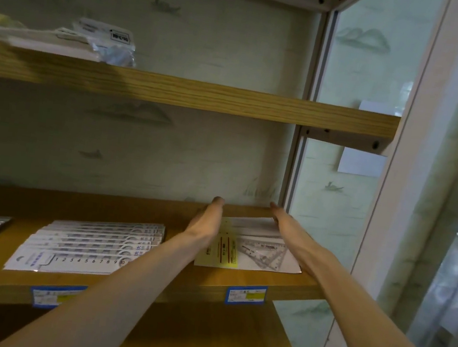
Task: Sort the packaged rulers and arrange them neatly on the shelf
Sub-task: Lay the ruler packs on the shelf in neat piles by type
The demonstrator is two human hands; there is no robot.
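On the middle wooden shelf [158,210], toward its right end: pile of packaged triangle rulers [252,250], lying flat, yellow-and-white label to the left. Flanked by both hands with fingers straight, left hand [206,220] against the pile's left edge, right hand [285,225] along its right edge. Further left, well apart, fanned stack of packaged straight rulers [88,244], numbers showing. Blue price tags [246,295] on the shelf's front edge. Up on the higher shelf [203,94], bagged items [105,41] at left.
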